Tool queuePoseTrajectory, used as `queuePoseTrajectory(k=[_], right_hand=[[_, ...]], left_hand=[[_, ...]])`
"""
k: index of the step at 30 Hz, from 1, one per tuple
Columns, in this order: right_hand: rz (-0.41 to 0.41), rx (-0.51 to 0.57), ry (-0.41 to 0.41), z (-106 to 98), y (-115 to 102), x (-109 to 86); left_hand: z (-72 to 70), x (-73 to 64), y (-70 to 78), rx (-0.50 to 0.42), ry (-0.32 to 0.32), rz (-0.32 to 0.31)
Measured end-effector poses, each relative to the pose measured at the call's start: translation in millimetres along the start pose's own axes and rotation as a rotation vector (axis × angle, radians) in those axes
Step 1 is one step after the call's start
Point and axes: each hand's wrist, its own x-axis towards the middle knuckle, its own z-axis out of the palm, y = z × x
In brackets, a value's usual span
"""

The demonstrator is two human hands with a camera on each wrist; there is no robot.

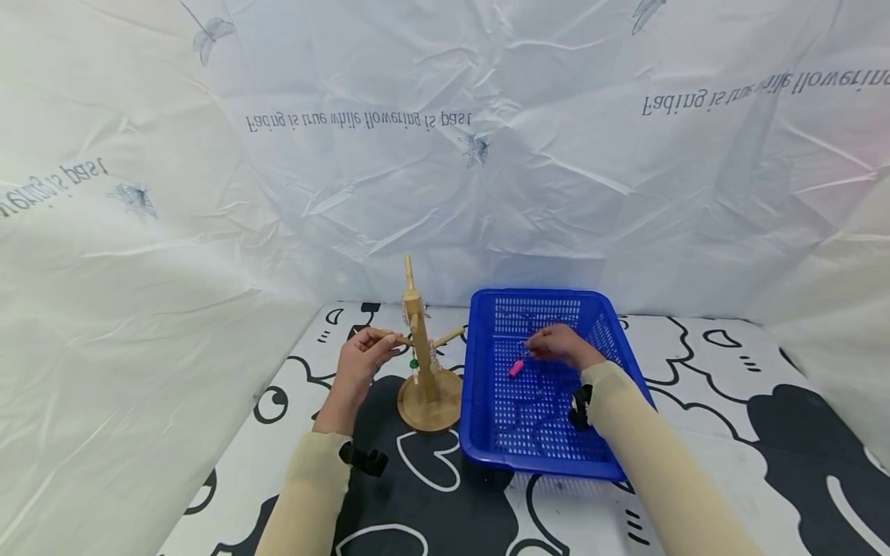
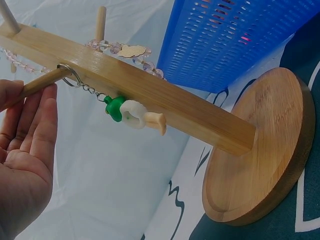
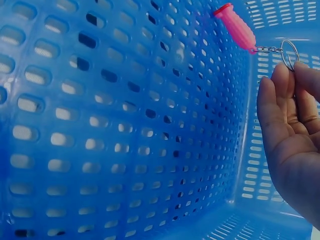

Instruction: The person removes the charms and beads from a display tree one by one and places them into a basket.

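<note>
My left hand pinches a peg of the wooden stand between thumb and fingers. On that peg, close to the post, hangs a keychain with a green, white and tan charm. Beaded bracelets hang from other pegs behind the post. Inside the blue basket, my right hand pinches the metal ring of a pink keychain. Its pink charm with a red end dangles from a short chain, off the fingertips.
The blue plastic basket with slotted walls stands right of the stand's round base. Under both lies a black-and-white patterned cloth. A pale printed sheet hangs behind and at the sides.
</note>
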Motion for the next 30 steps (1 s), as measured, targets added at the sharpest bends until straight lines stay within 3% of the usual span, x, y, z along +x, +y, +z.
queuePoseTrajectory(k=[30], right_hand=[[0.169, 0.026, 0.107, -3.9, 8.7, 1.7]], left_hand=[[0.9, -1.1, -0.8, -0.038, -0.014, 0.006]])
